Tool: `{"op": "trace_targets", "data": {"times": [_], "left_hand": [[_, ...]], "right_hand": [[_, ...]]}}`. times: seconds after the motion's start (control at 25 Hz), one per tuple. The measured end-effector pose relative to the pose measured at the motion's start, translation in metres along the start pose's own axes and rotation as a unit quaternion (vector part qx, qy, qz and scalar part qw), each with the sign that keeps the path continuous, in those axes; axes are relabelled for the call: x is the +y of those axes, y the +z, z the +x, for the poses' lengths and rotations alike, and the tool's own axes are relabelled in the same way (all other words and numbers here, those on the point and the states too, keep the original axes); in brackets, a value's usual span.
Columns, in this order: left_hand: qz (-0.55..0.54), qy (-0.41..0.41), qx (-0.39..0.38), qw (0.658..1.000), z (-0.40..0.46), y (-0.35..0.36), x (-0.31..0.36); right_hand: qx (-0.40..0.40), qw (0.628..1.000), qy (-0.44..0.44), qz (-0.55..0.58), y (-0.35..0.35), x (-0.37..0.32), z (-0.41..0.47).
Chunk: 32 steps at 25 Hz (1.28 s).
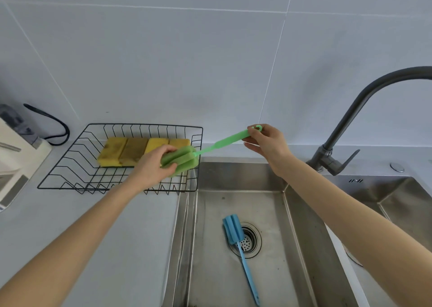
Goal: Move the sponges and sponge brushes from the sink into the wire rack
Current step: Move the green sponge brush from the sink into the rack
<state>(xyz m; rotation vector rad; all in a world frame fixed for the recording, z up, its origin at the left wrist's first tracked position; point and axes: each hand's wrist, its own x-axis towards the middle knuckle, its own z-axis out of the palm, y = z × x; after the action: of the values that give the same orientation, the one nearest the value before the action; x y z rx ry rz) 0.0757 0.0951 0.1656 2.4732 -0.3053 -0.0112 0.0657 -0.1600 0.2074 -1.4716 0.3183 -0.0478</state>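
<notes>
- Green sponge brush [219, 144]: hanging over wire rack [70, 166] right edge; left hand [154, 164] fingers clamping and partly hiding head, right hand [268, 145] pinching handle tip.
- Blue sponge brush [240, 248]: lying in sink [304, 236].
- Yellow sponges [131, 151]: sitting in rack.

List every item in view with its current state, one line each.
green sponge brush: held in the air at both ends, foam head over the rack's right edge
left hand: shut on the foam head
right hand: pinching the handle tip
yellow sponges: lying side by side in the rack
wire rack: on the counter, left of the sink
blue sponge brush: lying in the sink, head by the drain
faucet: no water visible
</notes>
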Motion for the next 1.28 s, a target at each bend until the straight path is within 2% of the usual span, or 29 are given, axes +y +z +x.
{"op": "trace_targets", "data": {"times": [0.28,0.56,0.96,1.28], "left_hand": [[0.056,-0.067,-0.030,0.996,0.027,0.006,-0.046],[0.061,-0.104,-0.056,0.991,0.044,0.025,-0.080],[0.099,-0.100,-0.044,0.989,0.050,0.037,-0.085],[0.118,-0.108,-0.115,0.980,0.046,0.029,-0.075]], "right_hand": [[-0.025,0.997,0.050,-0.052,0.036,0.030,0.040],[-0.007,0.993,0.086,-0.085,0.054,0.066,0.070],[0.008,0.989,0.099,-0.110,0.054,0.082,0.081],[-0.006,0.974,0.077,-0.215,0.043,0.072,0.070]]}}
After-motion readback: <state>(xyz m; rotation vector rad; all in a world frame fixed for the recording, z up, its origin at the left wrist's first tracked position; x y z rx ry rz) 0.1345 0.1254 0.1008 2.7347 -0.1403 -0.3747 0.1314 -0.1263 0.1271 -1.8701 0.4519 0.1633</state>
